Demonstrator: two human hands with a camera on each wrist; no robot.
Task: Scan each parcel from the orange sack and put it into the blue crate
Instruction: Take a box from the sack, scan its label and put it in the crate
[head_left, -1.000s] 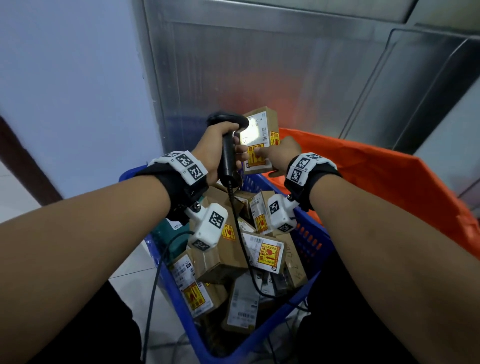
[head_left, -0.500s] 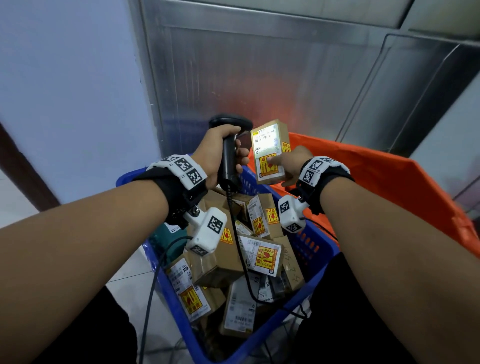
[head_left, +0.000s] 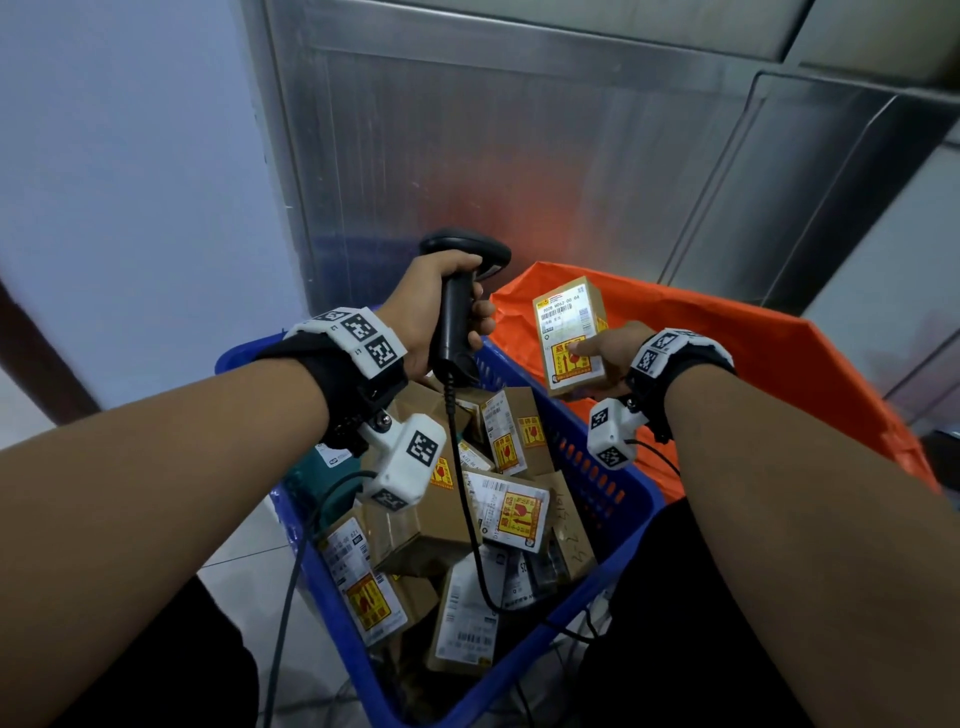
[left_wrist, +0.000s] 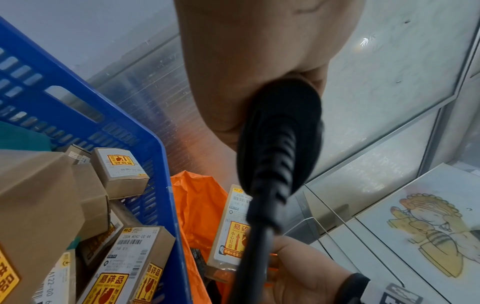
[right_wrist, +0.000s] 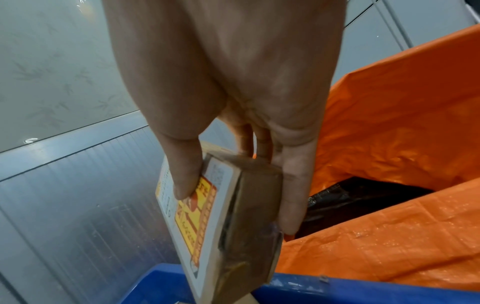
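Both hands are busy: left hand (head_left: 431, 306) wraps the scanner (head_left: 457, 312); right hand (head_left: 608, 353) pinches a parcel (head_left: 569, 332) over the sack (head_left: 779, 374), beside the crate (head_left: 597, 467); small stiff carton, likely light, fragile-stickered; hold its faces.

My head camera is looking forward and down over both forearms at the blue crate (head_left: 597, 467), with the orange sack (head_left: 779, 374) at two o'clock. My left wrist camera is peering close past the scanner handle (left_wrist: 280, 131); my right wrist camera is hugging the held parcel (right_wrist: 228, 226). All three views are sharing crate, sack and parcel.
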